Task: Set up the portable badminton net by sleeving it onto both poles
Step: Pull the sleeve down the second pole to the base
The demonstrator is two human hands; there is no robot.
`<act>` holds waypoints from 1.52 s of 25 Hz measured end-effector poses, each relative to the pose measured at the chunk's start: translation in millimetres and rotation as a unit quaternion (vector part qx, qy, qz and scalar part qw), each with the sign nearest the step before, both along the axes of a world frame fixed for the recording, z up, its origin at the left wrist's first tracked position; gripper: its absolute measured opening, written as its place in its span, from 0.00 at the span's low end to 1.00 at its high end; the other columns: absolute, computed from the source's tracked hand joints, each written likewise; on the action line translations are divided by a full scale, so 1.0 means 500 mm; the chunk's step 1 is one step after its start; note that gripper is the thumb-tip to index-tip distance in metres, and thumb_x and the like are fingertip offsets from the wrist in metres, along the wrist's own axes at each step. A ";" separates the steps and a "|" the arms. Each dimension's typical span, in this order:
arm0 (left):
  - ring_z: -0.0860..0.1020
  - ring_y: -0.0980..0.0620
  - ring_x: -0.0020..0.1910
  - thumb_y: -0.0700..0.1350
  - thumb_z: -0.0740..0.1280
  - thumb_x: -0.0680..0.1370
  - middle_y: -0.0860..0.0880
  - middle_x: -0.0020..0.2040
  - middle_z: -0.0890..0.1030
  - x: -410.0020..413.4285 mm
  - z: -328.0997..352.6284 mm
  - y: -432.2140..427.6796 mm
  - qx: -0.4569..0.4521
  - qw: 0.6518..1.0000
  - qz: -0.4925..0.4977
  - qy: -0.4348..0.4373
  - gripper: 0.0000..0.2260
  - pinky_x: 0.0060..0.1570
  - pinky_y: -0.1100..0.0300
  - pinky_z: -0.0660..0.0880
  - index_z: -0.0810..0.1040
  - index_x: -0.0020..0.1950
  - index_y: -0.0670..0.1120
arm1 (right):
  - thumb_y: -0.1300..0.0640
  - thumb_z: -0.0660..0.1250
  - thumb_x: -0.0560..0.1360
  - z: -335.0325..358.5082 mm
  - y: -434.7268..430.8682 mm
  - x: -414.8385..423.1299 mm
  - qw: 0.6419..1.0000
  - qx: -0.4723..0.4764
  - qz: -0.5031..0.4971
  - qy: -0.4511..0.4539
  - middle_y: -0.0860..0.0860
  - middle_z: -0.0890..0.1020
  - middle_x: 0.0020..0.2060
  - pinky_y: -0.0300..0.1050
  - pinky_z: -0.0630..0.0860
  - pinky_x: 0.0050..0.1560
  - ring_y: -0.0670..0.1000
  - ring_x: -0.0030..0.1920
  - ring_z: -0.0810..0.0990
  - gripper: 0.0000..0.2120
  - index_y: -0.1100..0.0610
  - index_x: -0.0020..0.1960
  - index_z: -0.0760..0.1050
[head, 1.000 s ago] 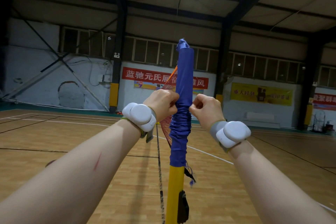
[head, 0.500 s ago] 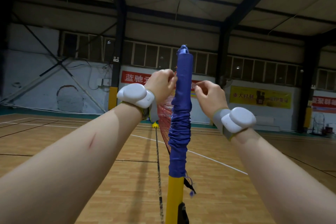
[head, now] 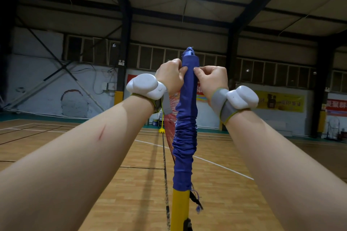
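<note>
Left forearm (head: 84, 155): bare, entering from the lower left, with a wrist device (head: 144, 86) of white, rounded plastic strapped on. Left hand (head: 170, 77): grip closed, fingers curled and pinching the left edge of the blue sleeve (head: 185, 127) just below its top. Red net (head: 170, 124): open mesh, attached along the sleeve's left side and running away across the court. Sleeve: tubular fabric, long axis vertical, top end pointing at the roof. It is smooth and taut in its upper part, bunched into tight wrinkles lower down, and frayed at the tip. It encloses the upper length of the yellow pole (head: 179, 210), a smooth round tube standing upright at centre frame. Bare pole shows only below the hem, where a black strap (head: 195, 200) and loose blue threads hang. Right hand (head: 212, 80): grip closed, thumb and fingertips pinching the sleeve's right edge, level with the left hand. A second wrist device (head: 242, 97), white on a grey band, sits at the right wrist. Floor (head: 122, 184): pale wooden boards with painted court lines.
</note>
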State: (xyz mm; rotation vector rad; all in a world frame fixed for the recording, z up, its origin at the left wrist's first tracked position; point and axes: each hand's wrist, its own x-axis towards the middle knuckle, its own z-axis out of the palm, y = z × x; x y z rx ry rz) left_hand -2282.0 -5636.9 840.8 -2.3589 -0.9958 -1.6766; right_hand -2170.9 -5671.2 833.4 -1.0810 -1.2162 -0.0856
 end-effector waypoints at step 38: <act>0.71 0.48 0.38 0.40 0.61 0.75 0.45 0.40 0.74 -0.042 -0.103 0.022 0.122 0.956 0.034 0.265 0.06 0.40 0.60 0.65 0.75 0.44 0.38 | 0.62 0.62 0.74 -0.139 -0.015 0.031 0.947 -0.013 -0.140 -0.288 0.53 0.72 0.35 0.49 0.70 0.42 0.53 0.40 0.70 0.06 0.60 0.39 0.68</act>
